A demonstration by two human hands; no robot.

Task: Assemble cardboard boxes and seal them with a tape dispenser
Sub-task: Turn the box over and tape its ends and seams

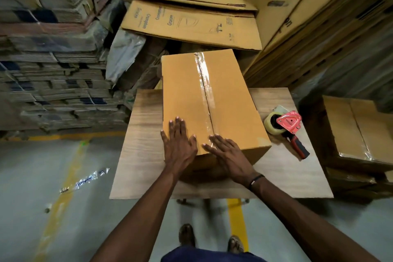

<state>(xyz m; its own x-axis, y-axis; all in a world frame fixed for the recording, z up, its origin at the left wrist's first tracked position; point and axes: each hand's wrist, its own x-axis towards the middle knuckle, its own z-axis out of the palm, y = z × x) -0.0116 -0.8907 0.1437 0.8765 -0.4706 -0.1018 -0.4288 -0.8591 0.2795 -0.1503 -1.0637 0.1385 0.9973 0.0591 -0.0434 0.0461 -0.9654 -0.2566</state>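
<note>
A closed brown cardboard box [229, 100] lies on a small wooden table [144, 134], its top seam covered by a strip of clear tape [204, 83]. My left hand [178, 144] lies flat with straight fingers on the box's near left top. My right hand [227, 153] presses flat on the near end of the taped seam. A red tape dispenser [287, 130] with a clear roll lies on the table to the right of the box, untouched.
Flattened cartons [191, 21] lie behind the table. Tall stacks of flat cardboard [49, 59] stand on the left and more at the right back. Taped boxes [357, 134] are stacked to the right. A scrap of clear tape [85, 179] lies on the grey floor.
</note>
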